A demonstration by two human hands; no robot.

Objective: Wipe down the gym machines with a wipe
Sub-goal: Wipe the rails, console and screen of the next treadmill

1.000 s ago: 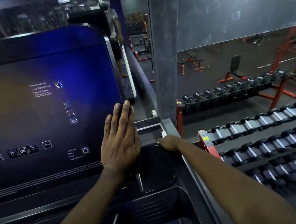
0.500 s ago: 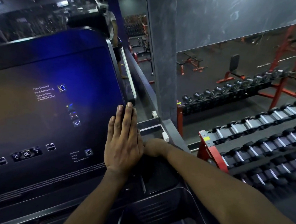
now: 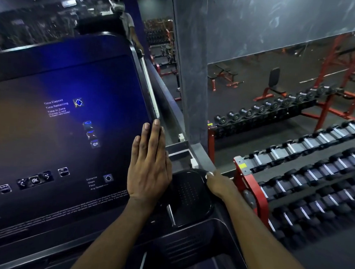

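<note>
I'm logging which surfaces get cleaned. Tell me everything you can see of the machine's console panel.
The console panel is a large, dark, glossy slab, tilted back, with a blue sheen across its upper middle and a silvery rim along its right edge. Small white labels read Time Elapsed, Time Remaining and Distance; an OK key sits between arrow keys low down. The left hand lies flat on its right side, fingers straight.

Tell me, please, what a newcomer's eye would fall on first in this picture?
The dark console panel, glowing blue, fills the left half, with the left hand laid flat on its right edge. The right hand rests at the rim of a round black tray; dumbbells on red racks fill the right side.
</note>
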